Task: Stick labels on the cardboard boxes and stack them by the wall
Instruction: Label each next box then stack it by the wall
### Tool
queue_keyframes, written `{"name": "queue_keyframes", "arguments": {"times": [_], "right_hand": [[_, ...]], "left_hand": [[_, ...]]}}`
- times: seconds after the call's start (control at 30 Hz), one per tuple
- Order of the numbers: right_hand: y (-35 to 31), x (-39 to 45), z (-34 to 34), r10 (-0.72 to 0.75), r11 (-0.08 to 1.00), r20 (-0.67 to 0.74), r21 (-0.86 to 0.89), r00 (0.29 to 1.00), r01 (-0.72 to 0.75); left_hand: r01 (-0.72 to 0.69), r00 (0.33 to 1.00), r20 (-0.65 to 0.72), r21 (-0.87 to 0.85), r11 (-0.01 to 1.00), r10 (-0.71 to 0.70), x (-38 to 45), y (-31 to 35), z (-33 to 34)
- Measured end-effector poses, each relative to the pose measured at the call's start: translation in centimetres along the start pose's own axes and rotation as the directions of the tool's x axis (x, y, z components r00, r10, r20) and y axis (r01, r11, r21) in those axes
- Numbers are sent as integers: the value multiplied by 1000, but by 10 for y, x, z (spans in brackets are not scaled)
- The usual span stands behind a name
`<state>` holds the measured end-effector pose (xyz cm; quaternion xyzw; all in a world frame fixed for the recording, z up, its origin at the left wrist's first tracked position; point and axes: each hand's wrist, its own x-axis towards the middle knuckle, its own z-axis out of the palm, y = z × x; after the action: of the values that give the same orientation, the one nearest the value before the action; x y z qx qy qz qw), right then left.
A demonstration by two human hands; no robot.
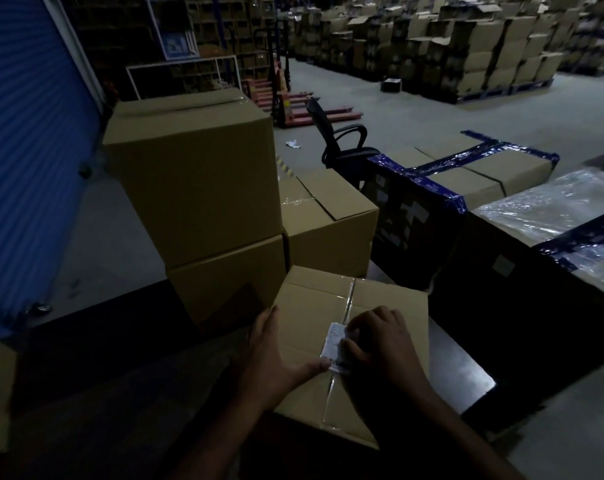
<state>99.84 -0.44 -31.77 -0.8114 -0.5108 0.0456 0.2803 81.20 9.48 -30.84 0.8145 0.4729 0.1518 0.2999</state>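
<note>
Presently we note the left hand (272, 351) flat and the right hand (373, 337) pressing the label (333, 341) onto the stiff taped cardboard box (314, 306) on the tabletop (466, 372); likely light, best lifted by its lower edges.

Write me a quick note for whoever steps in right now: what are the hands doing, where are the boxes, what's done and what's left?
Left hand: lies flat on the near box, thumb at the label's lower edge.
Right hand: fingers press the label down over the tape seam.
Boxes: two stacked ahead on the left, a third beside them.
Done: the label lies on the near box.
Left: finish smoothing the label, then carry this box to the stack. Too dark to tell if the other boxes carry labels.
</note>
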Motion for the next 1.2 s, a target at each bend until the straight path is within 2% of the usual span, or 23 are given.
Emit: {"name": "queue_keyframes", "arguments": {"times": [0.13,0.27,0.37,0.53,0.77,0.9,1.0,1.13,1.2], "right_hand": [[1,-4,-8,-7,995,-25,97,1000,10],[6,-31,-11,118,977,-184,-154,976,-147],[2,-45,-9,171,965,-177,-166,969,-201],[0,-28,-12,121,991,-89,-40,989,-125],[30,26,-27,-57,998,8,-39,998,57],[24,15,-17,-66,996,42,-50,997,68],[18,2,-10,-98,994,26,-38,995,99],[18,2,-9,-80,993,9,-87,997,80],[18,3,-9,-66,992,23,-105,998,68]], "left_hand": [[-4,1000,-2,-18,1000,4,2,-1,-1],[13,1000,5,-27,1000,-13,4,-2,-3],[31,999,-11,-29,999,-31,7,-6,-3],[100,992,-67,-71,992,-105,0,-5,7],[244,968,-31,-104,964,-248,-20,-9,8],[72,984,-164,-10,997,-73,-9,4,6],[-42,990,-126,119,992,57,6,18,12],[-77,993,-67,272,959,98,14,23,22],[-87,990,-80,275,958,113,13,20,23]]}}
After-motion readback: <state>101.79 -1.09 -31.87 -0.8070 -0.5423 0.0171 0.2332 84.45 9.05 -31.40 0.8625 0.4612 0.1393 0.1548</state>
